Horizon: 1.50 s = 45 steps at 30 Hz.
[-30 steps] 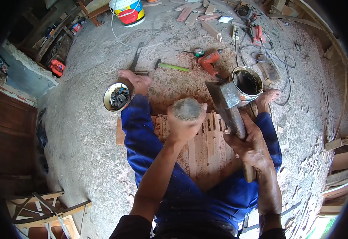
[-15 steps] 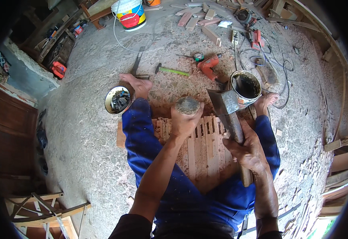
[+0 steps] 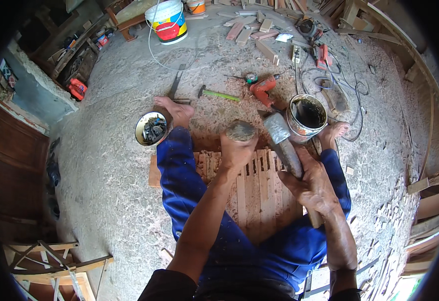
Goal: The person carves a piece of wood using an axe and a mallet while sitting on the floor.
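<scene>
My left hand [image 3: 237, 153] is closed round an upright chisel, whose broad, worn wooden handle end [image 3: 241, 131] faces up; its blade is hidden below the fist. In my right hand [image 3: 312, 183] is a hatchet, gripped by its wooden handle [image 3: 290, 159]. The hatchet's grey metal head [image 3: 276, 128] hangs just right of the chisel's top, apart from it. Under both hands, between my legs, lie several wooden pieces [image 3: 242, 198] side by side, with dark slots cut near their far ends and shavings over them.
A tin of metal bits [image 3: 140, 131] stands left, a dark-lined bucket [image 3: 303, 131] right. Beyond lie a green-handled hammer [image 3: 219, 94], a handsaw [image 3: 177, 82], an orange drill [image 3: 263, 90] and tangled cables [image 3: 358, 89]. Farther off are wood offcuts [image 3: 267, 52] and a colourful pail [image 3: 169, 25].
The hatchet head has come down and turned, so less of its blade shows. My left hand stays in nearly the same place on the chisel.
</scene>
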Each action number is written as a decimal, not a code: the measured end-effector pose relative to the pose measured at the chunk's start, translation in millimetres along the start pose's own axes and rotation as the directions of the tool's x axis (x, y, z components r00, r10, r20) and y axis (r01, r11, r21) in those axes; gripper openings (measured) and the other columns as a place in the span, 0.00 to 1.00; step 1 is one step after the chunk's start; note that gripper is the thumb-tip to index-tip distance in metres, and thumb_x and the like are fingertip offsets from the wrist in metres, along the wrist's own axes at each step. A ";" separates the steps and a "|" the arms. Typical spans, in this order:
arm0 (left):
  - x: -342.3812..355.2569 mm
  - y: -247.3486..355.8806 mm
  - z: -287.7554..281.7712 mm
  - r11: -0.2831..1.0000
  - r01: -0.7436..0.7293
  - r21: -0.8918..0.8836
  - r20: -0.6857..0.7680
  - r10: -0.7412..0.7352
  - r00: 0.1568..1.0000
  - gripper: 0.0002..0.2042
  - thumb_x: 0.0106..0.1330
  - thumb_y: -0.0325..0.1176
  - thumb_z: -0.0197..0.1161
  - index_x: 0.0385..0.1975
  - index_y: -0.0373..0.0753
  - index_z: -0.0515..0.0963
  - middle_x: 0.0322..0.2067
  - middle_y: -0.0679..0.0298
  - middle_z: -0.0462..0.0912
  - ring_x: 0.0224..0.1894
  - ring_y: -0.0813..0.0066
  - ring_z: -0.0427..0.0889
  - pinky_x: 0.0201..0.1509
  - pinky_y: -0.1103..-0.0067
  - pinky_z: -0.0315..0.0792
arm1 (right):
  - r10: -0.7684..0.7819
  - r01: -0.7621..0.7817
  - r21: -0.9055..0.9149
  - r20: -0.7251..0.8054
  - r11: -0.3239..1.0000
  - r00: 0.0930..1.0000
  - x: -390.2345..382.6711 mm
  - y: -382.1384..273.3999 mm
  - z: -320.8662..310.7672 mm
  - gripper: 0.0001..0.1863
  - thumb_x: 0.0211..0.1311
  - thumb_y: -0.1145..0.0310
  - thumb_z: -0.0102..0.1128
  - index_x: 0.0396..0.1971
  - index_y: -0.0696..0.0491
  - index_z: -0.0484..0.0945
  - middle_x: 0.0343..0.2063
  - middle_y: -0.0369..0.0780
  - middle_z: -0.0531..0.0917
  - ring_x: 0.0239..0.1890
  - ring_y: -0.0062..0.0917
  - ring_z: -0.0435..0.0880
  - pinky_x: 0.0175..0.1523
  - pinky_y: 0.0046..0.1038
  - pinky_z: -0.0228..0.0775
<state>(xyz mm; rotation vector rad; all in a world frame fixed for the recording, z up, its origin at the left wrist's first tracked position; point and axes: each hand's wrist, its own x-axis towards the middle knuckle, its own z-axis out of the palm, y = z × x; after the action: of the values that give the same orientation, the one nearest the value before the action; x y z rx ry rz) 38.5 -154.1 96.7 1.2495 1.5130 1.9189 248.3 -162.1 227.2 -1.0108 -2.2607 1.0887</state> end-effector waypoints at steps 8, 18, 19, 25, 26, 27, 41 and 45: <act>5.7 -6.0 -1.6 0.982 0.040 -0.182 -0.075 -0.054 0.996 0.06 0.57 0.22 0.70 0.30 0.32 0.79 0.29 0.63 0.84 0.32 0.77 0.82 0.39 0.77 0.76 | -0.280 0.264 -0.217 -0.042 0.940 0.959 32.4 -57.1 -29.0 0.29 0.60 0.77 0.60 0.63 0.52 0.66 0.34 0.50 0.85 0.34 0.39 0.88 0.41 0.38 0.77; 12.8 -16.6 -8.0 0.999 -0.026 -0.029 -0.051 0.024 0.998 0.07 0.54 0.21 0.70 0.32 0.33 0.81 0.31 0.62 0.86 0.31 0.76 0.83 0.38 0.77 0.77 | -0.342 0.327 -0.348 0.019 0.879 0.939 51.2 -32.5 -15.1 0.38 0.50 0.80 0.57 0.67 0.52 0.63 0.26 0.52 0.82 0.28 0.47 0.84 0.35 0.43 0.74; 12.4 -19.5 -2.2 0.999 -0.018 -0.037 -0.042 0.017 0.999 0.07 0.54 0.21 0.70 0.32 0.33 0.81 0.31 0.62 0.86 0.32 0.76 0.84 0.38 0.77 0.77 | -0.317 0.308 -0.302 0.021 0.902 0.948 50.1 -32.2 -14.2 0.39 0.48 0.81 0.56 0.66 0.53 0.63 0.26 0.53 0.81 0.28 0.49 0.84 0.34 0.44 0.74; 13.0 -9.6 -0.3 0.997 0.029 -0.071 -0.069 -0.034 0.997 0.07 0.55 0.22 0.70 0.32 0.32 0.81 0.31 0.61 0.86 0.33 0.74 0.84 0.39 0.76 0.77 | -0.246 0.226 -0.254 -0.050 0.941 0.968 56.6 -60.6 -24.8 0.30 0.56 0.82 0.54 0.61 0.49 0.70 0.30 0.47 0.84 0.28 0.33 0.86 0.37 0.33 0.78; 14.3 -8.0 0.1 0.994 -0.032 -0.108 -0.080 0.023 0.996 0.06 0.55 0.21 0.69 0.31 0.32 0.81 0.30 0.62 0.86 0.32 0.74 0.84 0.39 0.76 0.77 | -0.229 0.210 -0.273 -0.040 0.939 0.973 59.1 -68.8 -28.6 0.30 0.55 0.82 0.54 0.61 0.50 0.69 0.29 0.47 0.84 0.28 0.33 0.86 0.37 0.33 0.79; 13.3 -8.5 -2.0 0.996 -0.011 -0.090 -0.076 0.004 0.997 0.06 0.55 0.21 0.68 0.32 0.32 0.81 0.31 0.62 0.86 0.33 0.74 0.84 0.39 0.76 0.77 | -0.193 0.188 -0.254 0.009 0.949 0.981 60.8 -72.5 -29.5 0.30 0.54 0.82 0.54 0.60 0.53 0.68 0.29 0.48 0.84 0.29 0.36 0.87 0.36 0.34 0.80; 30.0 -49.0 -8.3 0.967 0.222 -0.126 -0.011 -0.225 0.974 0.08 0.57 0.21 0.70 0.35 0.32 0.79 0.30 0.63 0.85 0.31 0.75 0.82 0.38 0.77 0.76 | -0.481 0.425 -0.420 -0.032 0.802 0.876 83.1 -87.6 -33.8 0.28 0.55 0.78 0.50 0.60 0.58 0.67 0.24 0.44 0.85 0.19 0.31 0.84 0.28 0.32 0.82; 23.8 -40.5 1.7 0.997 0.071 -0.040 -0.032 -0.073 0.997 0.08 0.57 0.20 0.68 0.36 0.32 0.80 0.30 0.64 0.84 0.32 0.76 0.82 0.38 0.77 0.75 | -0.456 0.357 -0.455 -0.128 0.816 0.881 99.8 -76.7 -24.3 0.29 0.57 0.79 0.48 0.62 0.61 0.64 0.24 0.45 0.84 0.21 0.35 0.85 0.28 0.33 0.83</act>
<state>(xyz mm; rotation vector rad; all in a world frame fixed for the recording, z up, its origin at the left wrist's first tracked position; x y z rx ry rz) 18.9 -121.5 69.1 1.1361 1.5087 1.9225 167.3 -106.5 309.6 -0.6929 -2.4056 0.2862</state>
